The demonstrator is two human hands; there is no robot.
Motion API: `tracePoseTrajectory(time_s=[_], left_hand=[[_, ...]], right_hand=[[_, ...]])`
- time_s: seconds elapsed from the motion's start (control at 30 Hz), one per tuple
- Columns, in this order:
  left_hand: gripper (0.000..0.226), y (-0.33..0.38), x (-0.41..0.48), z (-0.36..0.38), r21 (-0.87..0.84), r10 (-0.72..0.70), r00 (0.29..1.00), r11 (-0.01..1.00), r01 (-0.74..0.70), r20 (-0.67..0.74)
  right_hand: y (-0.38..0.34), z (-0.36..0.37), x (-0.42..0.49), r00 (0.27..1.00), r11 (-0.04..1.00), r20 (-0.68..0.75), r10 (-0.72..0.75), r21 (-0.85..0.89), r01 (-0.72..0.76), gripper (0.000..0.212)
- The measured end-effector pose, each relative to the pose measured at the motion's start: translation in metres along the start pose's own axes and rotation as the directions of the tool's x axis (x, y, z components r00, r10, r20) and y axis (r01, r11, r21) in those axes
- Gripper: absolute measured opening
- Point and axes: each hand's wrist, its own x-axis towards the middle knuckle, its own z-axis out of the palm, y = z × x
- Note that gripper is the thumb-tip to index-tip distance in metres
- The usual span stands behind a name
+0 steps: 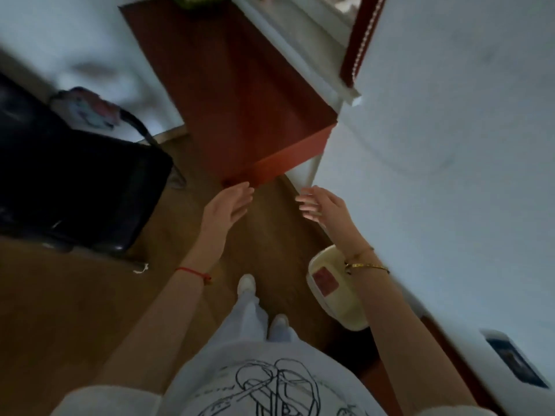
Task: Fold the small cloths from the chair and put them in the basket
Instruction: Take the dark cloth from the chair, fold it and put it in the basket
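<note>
My left hand [226,207] and my right hand [322,207] are both held out in front of me over the wooden floor, fingers spread, with nothing in them. A black chair [75,181] stands at the left. Small pale cloths with a pink and blue print [90,108] lie at the chair's far edge, blurred. A cream basket-like container with a red patch [333,291] sits on the floor under my right forearm, against the bed.
A red-brown cabinet [240,94] stands straight ahead, just past my fingertips. A white bed surface [450,145] fills the right side. My two feet in white shoes [261,301] stand on the brown floor between chair and bed.
</note>
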Motion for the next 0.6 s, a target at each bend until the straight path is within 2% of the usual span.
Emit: tracePoseTrajectory(time_s=[0.23,0.37,0.6], left_hand=[[0.027,0.001,-0.027,-0.096,-0.147,0.082,0.957,0.981,-0.127,-0.279],[0.029,0.01,-0.026,-0.151,-0.182,0.106,0.898,0.963,-0.2,-0.428],[0.028,0.054,0.012,-0.262,-0.251,0.09,0.811,0.926,-0.281,-0.578]], right_hand=[[-0.018,0.099,0.018,0.96,0.976,0.278,-0.035,-0.198,0.093,0.038],[-0.026,0.167,0.039,0.91,0.966,0.414,-0.003,-0.235,0.11,0.038],[-0.058,0.314,0.087,0.81,0.95,0.586,-0.008,-0.248,0.189,0.038]])
